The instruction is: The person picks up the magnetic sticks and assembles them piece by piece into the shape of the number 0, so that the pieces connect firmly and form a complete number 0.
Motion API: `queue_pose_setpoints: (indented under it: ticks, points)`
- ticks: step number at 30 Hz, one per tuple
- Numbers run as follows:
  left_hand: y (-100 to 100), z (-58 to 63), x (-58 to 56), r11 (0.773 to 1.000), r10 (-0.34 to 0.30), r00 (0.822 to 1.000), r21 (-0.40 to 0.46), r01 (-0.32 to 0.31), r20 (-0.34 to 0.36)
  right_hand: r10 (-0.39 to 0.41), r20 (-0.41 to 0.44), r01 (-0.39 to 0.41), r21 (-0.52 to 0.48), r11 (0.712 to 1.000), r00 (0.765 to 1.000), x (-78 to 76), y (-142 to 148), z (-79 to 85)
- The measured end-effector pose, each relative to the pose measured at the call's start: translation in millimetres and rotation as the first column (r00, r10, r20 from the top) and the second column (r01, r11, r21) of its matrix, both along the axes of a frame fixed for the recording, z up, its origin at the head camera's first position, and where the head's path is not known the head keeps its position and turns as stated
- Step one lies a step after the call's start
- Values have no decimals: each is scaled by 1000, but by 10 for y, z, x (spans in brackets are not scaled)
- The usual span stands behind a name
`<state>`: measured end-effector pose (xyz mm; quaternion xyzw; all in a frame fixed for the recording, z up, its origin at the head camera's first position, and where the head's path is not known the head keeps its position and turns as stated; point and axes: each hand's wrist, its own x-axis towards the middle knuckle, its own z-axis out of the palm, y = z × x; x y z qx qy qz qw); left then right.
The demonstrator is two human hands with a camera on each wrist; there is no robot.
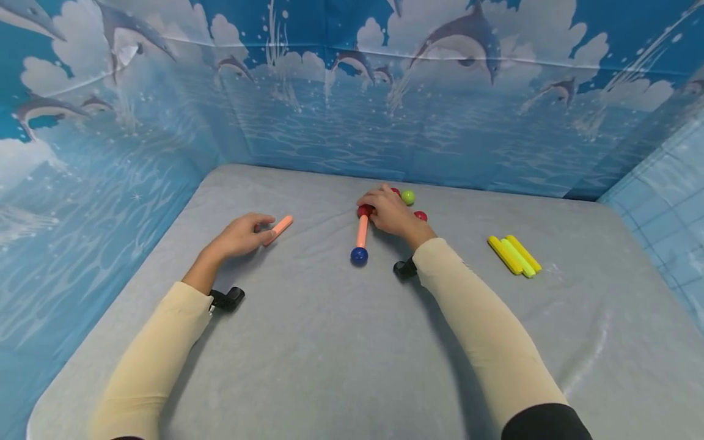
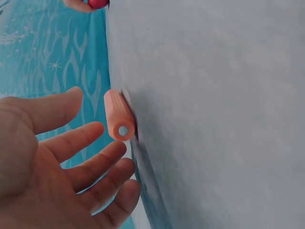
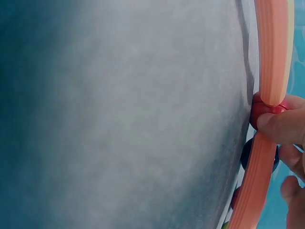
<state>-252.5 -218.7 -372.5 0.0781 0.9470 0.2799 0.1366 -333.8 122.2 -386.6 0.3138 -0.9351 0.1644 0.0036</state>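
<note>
My right hand (image 1: 393, 211) pinches a red ball (image 1: 364, 211) between thumb and fingers. An orange stick (image 1: 362, 231) runs from that ball toward me and ends at a blue ball (image 1: 359, 256). In the right wrist view, one orange stick (image 3: 274, 52) meets the gripped red ball (image 3: 261, 114) from above and a second orange stick (image 3: 257, 186) extends below it. My left hand (image 1: 242, 235), fingers spread and holding nothing, hovers beside a loose orange stick (image 1: 282, 227). The left wrist view shows that stick (image 2: 119, 112) with a round silvery spot at its end.
Behind the right hand lie a green ball (image 1: 407, 197) and red balls, one (image 1: 420, 216) beside the wrist. Two yellow sticks (image 1: 505, 255) flank a yellow-green stick (image 1: 517, 258) at the right. A dolphin-print curtain (image 1: 330, 122) borders the grey-covered table (image 1: 308, 354).
</note>
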Motion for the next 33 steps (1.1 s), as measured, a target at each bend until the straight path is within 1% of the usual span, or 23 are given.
queue_pose_setpoints:
  ticks: [2,5,10,15,21,27,30,33]
  points:
    - [32,10,-35,1000,0,1000,-4,0,20,5,39,-5,-9,1000,999,-5,3,8]
    - [66,16,-81,1000,4,999,-18,-4,34,6,72,-6,-12,1000,997,-11,4,13]
    - [116,29,-142,999,21,999,-31,-20,43,7,67,-7,-13,1000,998,-18,16,9]
    - [136,25,-185,996,34,999,-81,-31,34,10,71,-9,-15,1000,997,-15,22,9]
    - [144,26,-201,994,50,998,-95,-46,40,14,77,-13,-13,1000,997,-21,6,14]
    - [203,39,-223,990,73,996,-123,-67,43,11,76,-10,-19,1000,997,-22,15,15]
    - [237,55,-224,989,86,994,-124,-78,62,8,75,-6,-26,1000,997,-19,22,9]
    - [265,64,-211,991,93,992,-105,-84,86,13,54,-11,-33,999,998,-21,31,2]
